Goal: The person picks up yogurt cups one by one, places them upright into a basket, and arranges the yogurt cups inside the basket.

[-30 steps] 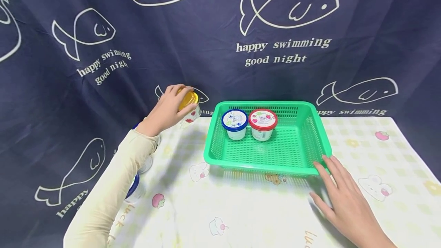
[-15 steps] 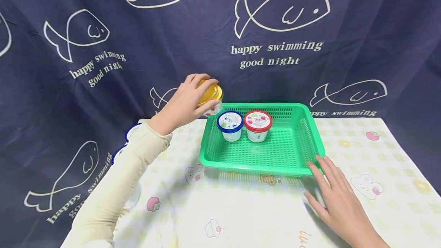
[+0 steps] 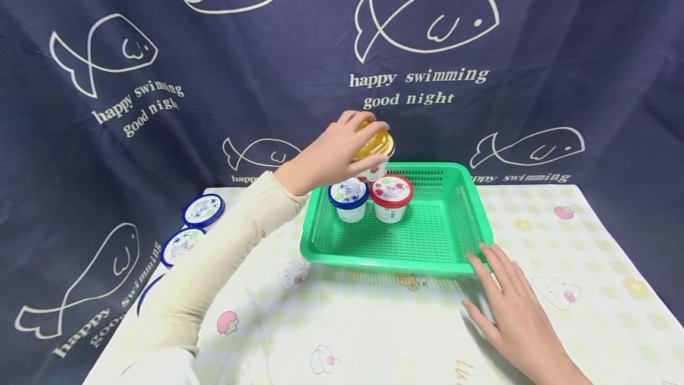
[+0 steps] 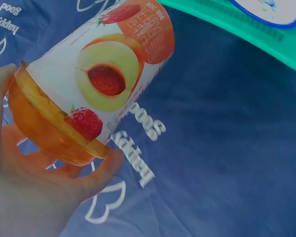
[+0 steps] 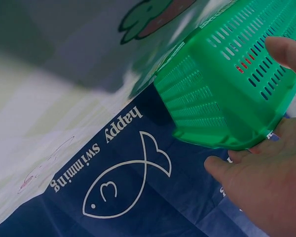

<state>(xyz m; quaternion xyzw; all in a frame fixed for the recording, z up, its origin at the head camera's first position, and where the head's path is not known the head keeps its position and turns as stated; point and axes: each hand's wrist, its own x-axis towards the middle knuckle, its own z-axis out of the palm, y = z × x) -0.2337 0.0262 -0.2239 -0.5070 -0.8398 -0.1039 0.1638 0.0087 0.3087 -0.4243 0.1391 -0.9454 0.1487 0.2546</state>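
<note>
My left hand grips a yogurt cup by its domed amber lid. Strawberries and a cut peach are printed on the cup's white side. It hangs above the back left part of a green plastic basket. In the basket stand a blue-lidded tub and, to its right, a red-lidded tub, both upright. The held cup overlaps the tubs' back edges in the head view. My right hand lies relaxed at the basket's front right corner, fingertips right at the rim.
At the table's left edge stand more blue-lidded tubs, one partly hidden behind my left sleeve. A patterned tablecloth covers the table. Behind it hangs a navy cloth with white fish drawings.
My left hand has carried the yogurt cup rightward, from left of the basket to over its back left part. The blue-lidded tubs at left have come into view. My right hand stays at the rim.
</note>
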